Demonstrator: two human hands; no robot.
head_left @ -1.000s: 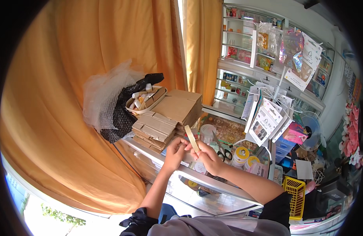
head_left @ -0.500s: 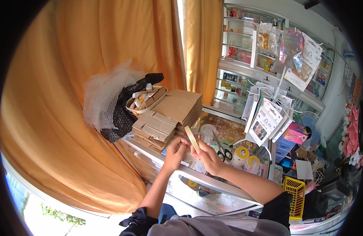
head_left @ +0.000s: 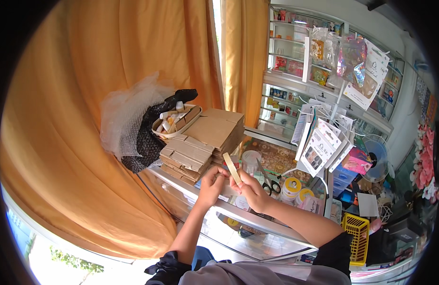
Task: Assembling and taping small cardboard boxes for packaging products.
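Note:
My right hand grips a narrow, pale yellow roll of tape, seen nearly edge-on and tilted above the counter. Close beside it, my left hand is closed, thumb and fingertips pinched together. What sits in that pinch is too small to make out. A pale patch shows between the two hands, but I cannot tell whether it is tape. Both hands hover over the front edge of the glass counter. Just beyond my left hand lies a stack of folded brown cardboard boxes.
Scissors with black handles and yellow-lidded tubs stand right of my hands. Behind the boxes are a basket of bottles and bubble wrap. A display rack rises at right, above a yellow basket.

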